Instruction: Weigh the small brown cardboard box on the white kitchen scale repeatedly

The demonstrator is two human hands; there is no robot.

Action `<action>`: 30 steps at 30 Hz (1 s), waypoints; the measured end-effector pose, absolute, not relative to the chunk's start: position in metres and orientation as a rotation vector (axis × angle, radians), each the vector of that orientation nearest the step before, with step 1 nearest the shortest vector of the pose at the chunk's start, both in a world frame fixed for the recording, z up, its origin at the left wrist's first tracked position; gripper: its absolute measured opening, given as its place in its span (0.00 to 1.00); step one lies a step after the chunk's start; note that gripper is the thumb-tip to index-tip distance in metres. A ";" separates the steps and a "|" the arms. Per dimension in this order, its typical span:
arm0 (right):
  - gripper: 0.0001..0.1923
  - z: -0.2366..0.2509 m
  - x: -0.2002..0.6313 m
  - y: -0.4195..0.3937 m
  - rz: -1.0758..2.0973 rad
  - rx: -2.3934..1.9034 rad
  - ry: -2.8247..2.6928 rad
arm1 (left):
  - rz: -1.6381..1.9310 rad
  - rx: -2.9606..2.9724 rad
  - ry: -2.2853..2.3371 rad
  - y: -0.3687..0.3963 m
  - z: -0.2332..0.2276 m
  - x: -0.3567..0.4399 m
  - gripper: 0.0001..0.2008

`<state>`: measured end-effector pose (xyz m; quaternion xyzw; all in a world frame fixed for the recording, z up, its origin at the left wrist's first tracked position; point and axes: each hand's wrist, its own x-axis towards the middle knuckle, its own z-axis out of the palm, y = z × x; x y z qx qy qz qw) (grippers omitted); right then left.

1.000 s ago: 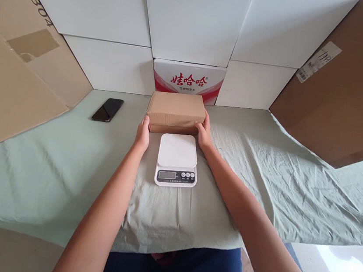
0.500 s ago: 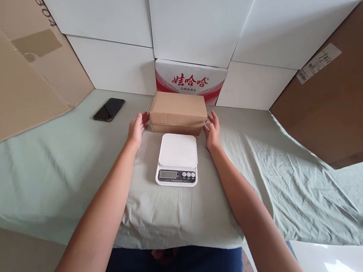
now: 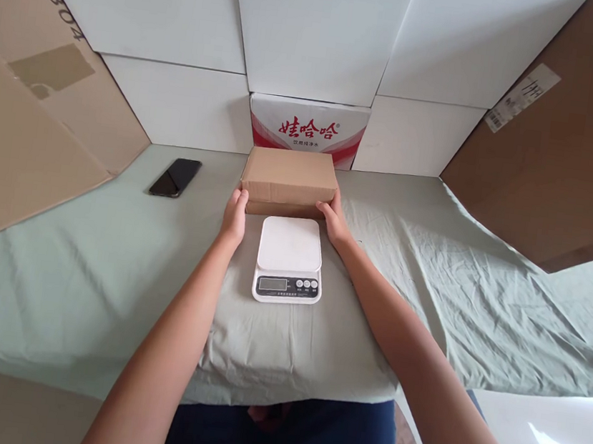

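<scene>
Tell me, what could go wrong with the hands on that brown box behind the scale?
The left hand and right hand press only the near corners of the brown box, so it might slip or tip if lifted. The white scale lies right in front, so the box could bump it. The scale rests on a wrinkled green cloth, so it may wobble.

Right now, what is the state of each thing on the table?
cardboard box: closed, on the cloth behind the scale, held at both ends
left hand: on the box's left end
right hand: on the box's right end
scale: platform bare, display unreadable
phone: flat, screen dark
</scene>
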<state>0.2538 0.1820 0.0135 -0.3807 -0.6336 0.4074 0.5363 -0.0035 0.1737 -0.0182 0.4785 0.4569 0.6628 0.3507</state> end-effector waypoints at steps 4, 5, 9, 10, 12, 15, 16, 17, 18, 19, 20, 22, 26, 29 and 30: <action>0.46 0.012 0.250 0.181 1.009 -0.880 -1.527 | 1.713 1.252 1.121 0.171 -0.018 -0.003 0.29; 0.47 0.012 0.248 0.180 1.007 -0.869 -1.541 | 1.728 1.253 1.113 0.171 -0.017 -0.003 0.28; 0.50 0.021 0.243 0.174 0.960 -0.814 -1.591 | 1.815 1.296 1.084 0.164 -0.008 -0.003 0.28; 0.51 0.024 0.242 0.172 0.946 -0.796 -1.598 | 1.829 1.312 1.074 0.160 -0.005 -0.003 0.28; 0.51 0.032 0.244 0.166 0.920 -0.760 -1.610 | 1.845 1.345 1.053 0.150 0.002 -0.002 0.28; 0.51 0.042 0.251 0.151 0.892 -0.732 -1.624 | 1.845 1.418 1.005 0.129 0.012 0.002 0.27; 0.51 0.044 0.255 0.145 0.878 -0.733 -1.632 | 1.844 1.443 0.990 0.120 0.015 0.005 0.27; 0.51 0.044 0.259 0.137 0.855 -0.739 -1.644 | 1.845 1.463 0.980 0.112 0.017 0.007 0.27; 0.51 0.043 0.263 0.128 0.821 -0.751 -1.663 | 1.848 1.480 0.972 0.103 0.019 0.009 0.27; 0.51 0.041 0.267 0.118 0.775 -0.764 -1.687 | 1.857 1.491 0.966 0.094 0.021 0.012 0.27; 0.51 0.038 0.270 0.108 0.722 -0.775 -1.717 | 1.869 1.495 0.962 0.084 0.021 0.014 0.27; 0.51 0.029 0.276 0.088 0.643 -0.775 -1.773 | 1.892 1.491 0.963 0.066 0.020 0.017 0.27; 0.49 0.016 0.279 0.060 0.614 -0.783 -1.804 | 1.901 1.454 1.014 0.031 0.011 0.018 0.27; 0.47 0.015 0.278 0.053 0.602 -0.826 -1.765 | 1.871 1.424 1.066 0.014 0.005 0.015 0.29; 0.46 0.015 0.278 0.052 0.599 -0.836 -1.750 | 1.859 1.415 1.081 0.011 0.003 0.014 0.30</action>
